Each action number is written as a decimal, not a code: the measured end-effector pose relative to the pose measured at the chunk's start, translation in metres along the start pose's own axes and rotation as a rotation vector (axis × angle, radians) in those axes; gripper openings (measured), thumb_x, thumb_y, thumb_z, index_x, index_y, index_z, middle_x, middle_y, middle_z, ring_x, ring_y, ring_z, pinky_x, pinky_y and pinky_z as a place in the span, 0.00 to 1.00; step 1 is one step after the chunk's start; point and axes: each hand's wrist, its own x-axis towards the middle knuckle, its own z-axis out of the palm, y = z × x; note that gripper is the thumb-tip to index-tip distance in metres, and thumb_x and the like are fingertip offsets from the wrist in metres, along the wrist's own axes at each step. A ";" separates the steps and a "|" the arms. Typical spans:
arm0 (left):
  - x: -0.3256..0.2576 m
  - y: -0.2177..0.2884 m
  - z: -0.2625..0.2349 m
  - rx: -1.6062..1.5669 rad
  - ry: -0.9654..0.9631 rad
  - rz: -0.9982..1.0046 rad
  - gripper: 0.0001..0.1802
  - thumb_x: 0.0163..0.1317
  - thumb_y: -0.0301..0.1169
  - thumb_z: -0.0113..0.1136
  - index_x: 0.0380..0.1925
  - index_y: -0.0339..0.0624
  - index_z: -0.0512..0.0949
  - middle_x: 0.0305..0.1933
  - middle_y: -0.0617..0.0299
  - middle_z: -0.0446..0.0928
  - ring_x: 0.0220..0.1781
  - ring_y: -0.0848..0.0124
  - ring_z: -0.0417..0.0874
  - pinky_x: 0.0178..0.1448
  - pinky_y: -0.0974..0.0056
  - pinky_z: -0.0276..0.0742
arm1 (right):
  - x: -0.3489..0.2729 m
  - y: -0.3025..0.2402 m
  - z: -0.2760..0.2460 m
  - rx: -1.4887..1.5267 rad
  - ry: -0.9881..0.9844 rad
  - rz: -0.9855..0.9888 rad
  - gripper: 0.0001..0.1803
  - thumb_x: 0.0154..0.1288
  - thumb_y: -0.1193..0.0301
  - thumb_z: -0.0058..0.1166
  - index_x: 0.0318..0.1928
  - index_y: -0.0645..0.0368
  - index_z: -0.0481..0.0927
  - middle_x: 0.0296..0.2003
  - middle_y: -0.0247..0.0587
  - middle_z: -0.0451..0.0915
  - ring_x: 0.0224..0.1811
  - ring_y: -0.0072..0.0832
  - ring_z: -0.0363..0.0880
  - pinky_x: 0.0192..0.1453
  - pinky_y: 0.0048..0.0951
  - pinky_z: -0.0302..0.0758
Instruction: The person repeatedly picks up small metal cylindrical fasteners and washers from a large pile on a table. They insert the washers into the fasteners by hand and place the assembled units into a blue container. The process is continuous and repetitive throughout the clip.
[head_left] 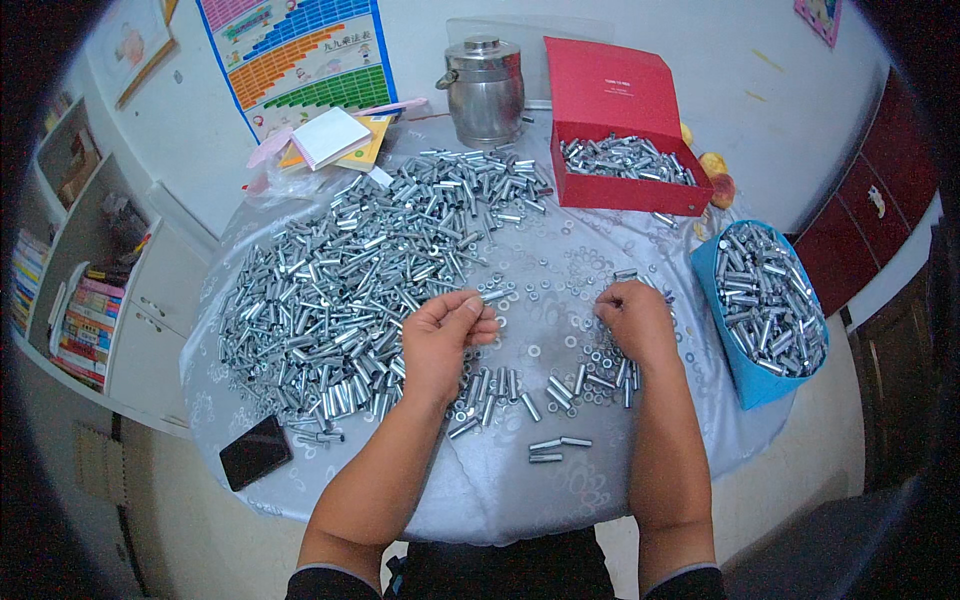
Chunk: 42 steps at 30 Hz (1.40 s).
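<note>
1. Head view: pinches a metal tube (pixel 494 296) between fingers of the left hand (pixel 440 335), mid-bench (pixel 480 495).
2. Curls the right hand's (pixel 640 318) fingers nearer right edge; cannot tell grip.
3. Looks part done: fills the blue bin (pixel 738 350), leaves heap (pixel 340 290) toward left edge.

Glossy, smooth metal cylinders (pixel 330 290), satiny cloth tablecloth (pixel 490 490), shiny metal canister (pixel 486 98), matt cardboard box (pixel 630 194).

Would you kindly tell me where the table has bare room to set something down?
The tablecloth looks bare between the three loose tubes and its near edge, and between the right forearm and blue bin. It is crowded at the tube pile on the left, and washers lie between the left hand and right hand.
</note>
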 end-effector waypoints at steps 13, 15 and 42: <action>-0.006 -0.005 0.007 0.031 -0.078 -0.037 0.12 0.64 0.27 0.59 0.45 0.31 0.78 0.35 0.53 0.83 0.31 0.68 0.85 0.37 0.66 0.83 | 0.000 -0.005 0.025 -0.078 -0.002 -0.295 0.08 0.49 0.71 0.65 0.29 0.60 0.80 0.29 0.46 0.79 0.37 0.45 0.76 0.44 0.43 0.72; -0.008 -0.003 0.008 0.016 -0.087 -0.074 0.12 0.64 0.27 0.59 0.45 0.31 0.78 0.35 0.53 0.83 0.31 0.69 0.85 0.37 0.67 0.83 | -0.003 -0.011 0.019 -0.047 0.015 -0.323 0.08 0.50 0.71 0.62 0.32 0.60 0.81 0.32 0.49 0.79 0.40 0.47 0.76 0.47 0.45 0.72; -0.011 -0.001 0.010 -0.221 -0.171 -0.254 0.09 0.66 0.31 0.58 0.39 0.35 0.78 0.34 0.55 0.83 0.31 0.71 0.85 0.34 0.70 0.84 | -0.016 -0.055 0.022 1.025 -0.187 -0.052 0.08 0.62 0.74 0.60 0.41 0.63 0.81 0.31 0.30 0.81 0.31 0.16 0.75 0.35 0.19 0.72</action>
